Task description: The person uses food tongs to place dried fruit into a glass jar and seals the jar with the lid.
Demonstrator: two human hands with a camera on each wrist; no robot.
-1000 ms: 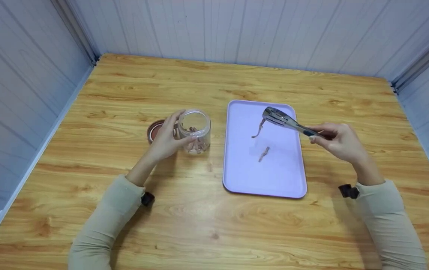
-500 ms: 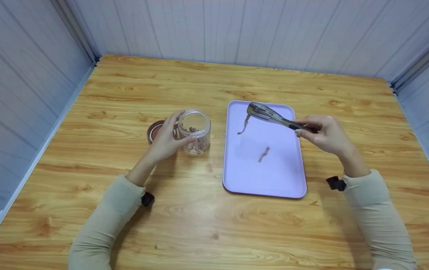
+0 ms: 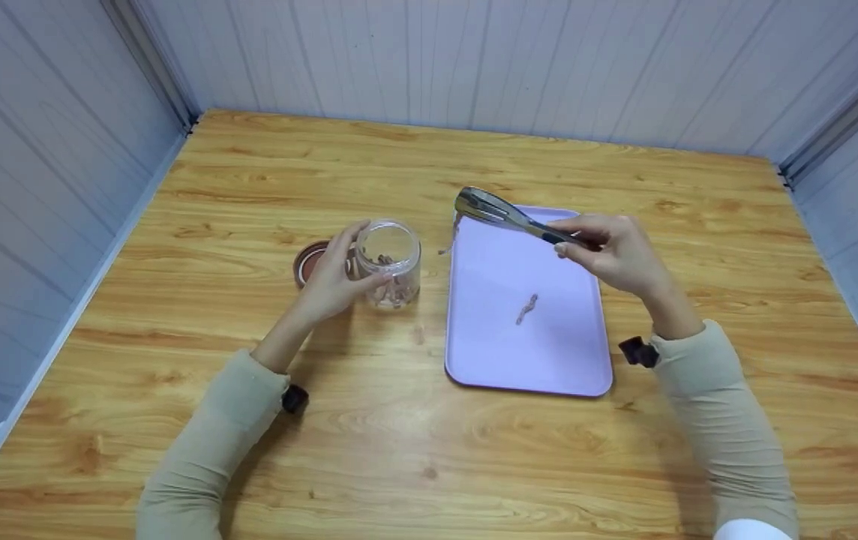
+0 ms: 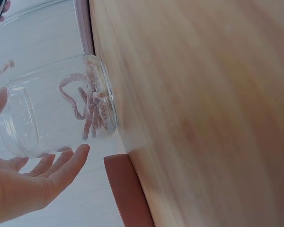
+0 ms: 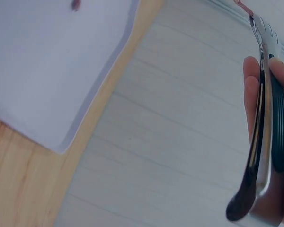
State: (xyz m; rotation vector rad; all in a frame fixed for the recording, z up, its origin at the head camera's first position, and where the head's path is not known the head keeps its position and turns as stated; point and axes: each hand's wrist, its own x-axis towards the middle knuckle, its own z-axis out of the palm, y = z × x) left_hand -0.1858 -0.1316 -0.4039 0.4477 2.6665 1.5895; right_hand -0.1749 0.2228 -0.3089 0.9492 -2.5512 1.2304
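Note:
My left hand (image 3: 333, 286) holds a clear, open-topped jar (image 3: 408, 279) near its rim, thumb on one side and fingers on the other. Several reddish-brown, twisted strips that look like dried meat (image 4: 92, 101) lie at the jar's bottom. In my right hand (image 3: 620, 251) are metal tongs (image 3: 500, 212) with dark grips, squeezed together. From their tips hangs another thin brown strip (image 3: 457, 225), over the left edge of a lilac tray (image 3: 530, 364) and to the right of the jar. One short strip (image 3: 527, 309) lies on the tray.
A reddish-brown lid (image 3: 307, 260) rests on the table just left of the jar, partly behind my left hand. The wood-grain table (image 3: 369, 450) is bounded by pale panel walls (image 3: 444, 60) at the back and sides.
My right hand has carried the tongs and hanging strip leftward from above the tray to its left edge, toward the jar. The left hand and jar have stayed in place.

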